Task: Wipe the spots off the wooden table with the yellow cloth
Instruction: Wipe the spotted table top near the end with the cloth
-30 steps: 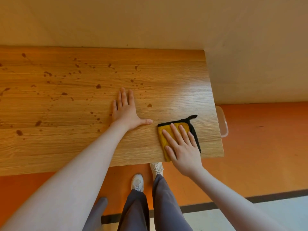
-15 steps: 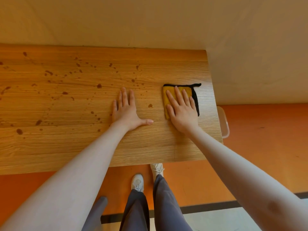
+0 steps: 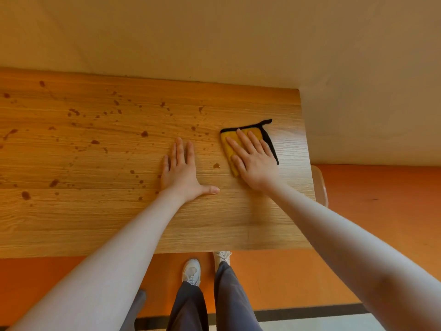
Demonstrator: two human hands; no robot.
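Observation:
The wooden table (image 3: 71, 223) fills the left and middle of the head view. Several dark brown spots (image 3: 144, 133) are scattered over its left and middle part; one spot (image 3: 216, 165) lies between my hands. The folded yellow cloth (image 3: 229, 149) with a black edge lies flat near the table's right end. My right hand (image 3: 255, 161) presses on it with straight, spread fingers and covers most of it. My left hand (image 3: 182, 170) rests flat on the bare wood left of the cloth, thumb pointing right.
A beige wall (image 3: 214, 32) runs along the table's far edge. The table's right edge is close to the cloth. A pale chair or stool edge (image 3: 321, 185) shows just past it. Orange floor (image 3: 381, 223), my legs and white shoes (image 3: 192, 271) lie below the near edge.
My right hand slid the cloth from the near right corner away from me toward the far edge, then slightly back. My left hand stayed in place.

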